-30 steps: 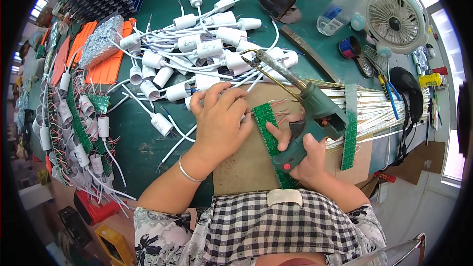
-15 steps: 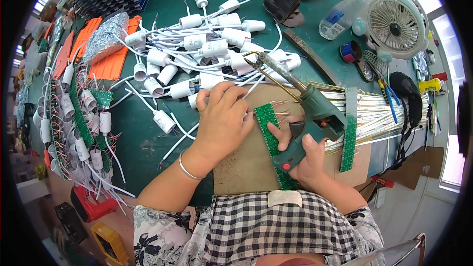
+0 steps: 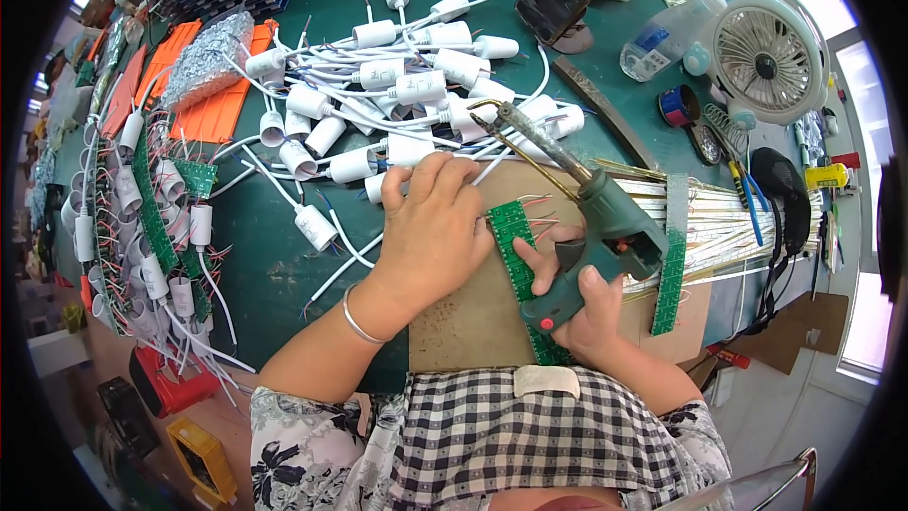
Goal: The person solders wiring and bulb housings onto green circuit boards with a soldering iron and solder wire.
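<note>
A green soldering gun [image 3: 605,218] with a bent metal tip is gripped in my right hand [image 3: 591,308], its tip pointing up and left over the white lamp sockets. Beneath that hand lies a green circuit board strip [image 3: 512,227] with thin red and white wires at its edge. My left hand [image 3: 430,227] is palm down with bent fingers at the near edge of the heap, next to a white lamp socket [image 3: 375,187]. Its fingertips are hidden, so what they hold cannot be made out. A brown board [image 3: 454,336] lies under both hands.
White lamp sockets with cables [image 3: 416,88] are heaped at centre. Wired boards and sockets [image 3: 156,227] crowd the left, beside a bubble-wrapped package [image 3: 208,61]. Light strips [image 3: 719,227], another green board [image 3: 670,274], a metal bar [image 3: 605,109], pliers [image 3: 747,189] and a fan [image 3: 768,57] occupy the right.
My left hand has shifted slightly, its fingers still bent by the lamp socket. The soldering gun stays in my right hand in nearly the same place. The whole view has moved a little.
</note>
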### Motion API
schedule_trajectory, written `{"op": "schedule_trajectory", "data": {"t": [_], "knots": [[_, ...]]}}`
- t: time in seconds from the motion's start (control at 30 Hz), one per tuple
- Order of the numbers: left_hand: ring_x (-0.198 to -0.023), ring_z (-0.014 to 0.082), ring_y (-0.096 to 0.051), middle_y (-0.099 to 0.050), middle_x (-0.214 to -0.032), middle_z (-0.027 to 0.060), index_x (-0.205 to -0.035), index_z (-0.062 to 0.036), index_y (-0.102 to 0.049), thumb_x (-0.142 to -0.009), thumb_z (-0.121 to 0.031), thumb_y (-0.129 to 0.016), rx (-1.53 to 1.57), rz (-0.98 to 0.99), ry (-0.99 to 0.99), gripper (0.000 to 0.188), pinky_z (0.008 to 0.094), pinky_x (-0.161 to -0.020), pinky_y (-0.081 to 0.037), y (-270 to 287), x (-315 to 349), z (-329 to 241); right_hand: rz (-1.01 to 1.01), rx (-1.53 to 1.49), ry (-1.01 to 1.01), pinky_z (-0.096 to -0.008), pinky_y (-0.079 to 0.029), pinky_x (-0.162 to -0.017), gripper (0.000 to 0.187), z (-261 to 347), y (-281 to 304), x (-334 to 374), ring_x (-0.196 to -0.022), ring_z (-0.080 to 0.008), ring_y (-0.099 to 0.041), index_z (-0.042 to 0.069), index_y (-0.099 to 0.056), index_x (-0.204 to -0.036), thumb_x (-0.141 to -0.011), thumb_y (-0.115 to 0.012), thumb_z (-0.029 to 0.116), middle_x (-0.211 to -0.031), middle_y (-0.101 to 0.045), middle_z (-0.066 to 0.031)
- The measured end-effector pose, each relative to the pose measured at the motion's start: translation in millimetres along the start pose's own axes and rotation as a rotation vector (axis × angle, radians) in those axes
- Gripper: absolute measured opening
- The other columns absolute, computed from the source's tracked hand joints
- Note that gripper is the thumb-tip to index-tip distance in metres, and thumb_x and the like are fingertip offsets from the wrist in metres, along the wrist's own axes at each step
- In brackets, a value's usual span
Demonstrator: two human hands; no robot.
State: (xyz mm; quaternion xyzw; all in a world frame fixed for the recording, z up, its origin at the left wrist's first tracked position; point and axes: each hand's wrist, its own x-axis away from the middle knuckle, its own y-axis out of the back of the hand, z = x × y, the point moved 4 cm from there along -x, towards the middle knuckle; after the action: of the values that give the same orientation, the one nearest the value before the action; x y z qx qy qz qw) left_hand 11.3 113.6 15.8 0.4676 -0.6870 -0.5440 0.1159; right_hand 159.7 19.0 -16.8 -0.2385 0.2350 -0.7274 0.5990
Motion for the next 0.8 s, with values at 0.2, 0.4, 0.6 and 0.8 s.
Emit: {"op": "schedule_trajectory", "data": {"t": [0.2,0.4,0.6,0.8], "knots": [[-0.11,0.0215,-0.044,-0.055,-0.109,0.0017,-0.074,-0.0081,-0.057,-0.068,-0.01,-0.064,0.152,0.007,0.043,0.009,0.0438,-0.09,-0.025,4,0,5,-0.004,0.016,0.001,-0.051,-0.038,-0.099,0.05,0,1,0,-0.069,-0.0214,-0.061,-0.001,-0.037,-0.123,-0.083,-0.058,0.02,-0.112,-0.051,-0.0164],[-0.106,0.0213,-0.045,-0.057,-0.107,-0.0017,-0.069,-0.0093,-0.056,-0.067,-0.01,-0.063,0.082,-0.037,0.026,0.008,0.0429,-0.085,-0.025,-1,1,5,-0.021,0.038,0.049,-0.0514,-0.038,-0.099,0.05,4,-8,-2,-0.069,-0.0218,-0.061,-0.001,-0.038,-0.122,-0.083,-0.058,0.021,-0.111,-0.052,-0.0162],[-0.107,0.0206,-0.044,-0.057,-0.105,-0.0028,-0.068,-0.0095,-0.059,-0.067,-0.011,-0.064,0.063,-0.022,0.018,0.005,0.0436,-0.085,-0.025,-3,-1,4,-0.033,0.098,0.018,-0.0489,-0.044,-0.093,0.049,7,-7,1,-0.068,-0.0192,-0.059,-0.003,-0.042,-0.118,-0.083,-0.058,0.027,-0.081,-0.057,-0.0125],[-0.108,0.0202,-0.043,-0.057,-0.106,-0.0042,-0.067,-0.0106,-0.06,-0.067,-0.011,-0.064,0.069,-0.032,0.031,0.004,0.0443,-0.087,-0.025,-1,2,7,-0.046,0.612,-0.001,-0.034,-0.051,-0.071,0.053,61,-7,29,-0.071,-0.0173,-0.058,-0.006,-0.039,-0.124,-0.083,-0.057,0.024,-0.075,-0.057,-0.0113]]}}
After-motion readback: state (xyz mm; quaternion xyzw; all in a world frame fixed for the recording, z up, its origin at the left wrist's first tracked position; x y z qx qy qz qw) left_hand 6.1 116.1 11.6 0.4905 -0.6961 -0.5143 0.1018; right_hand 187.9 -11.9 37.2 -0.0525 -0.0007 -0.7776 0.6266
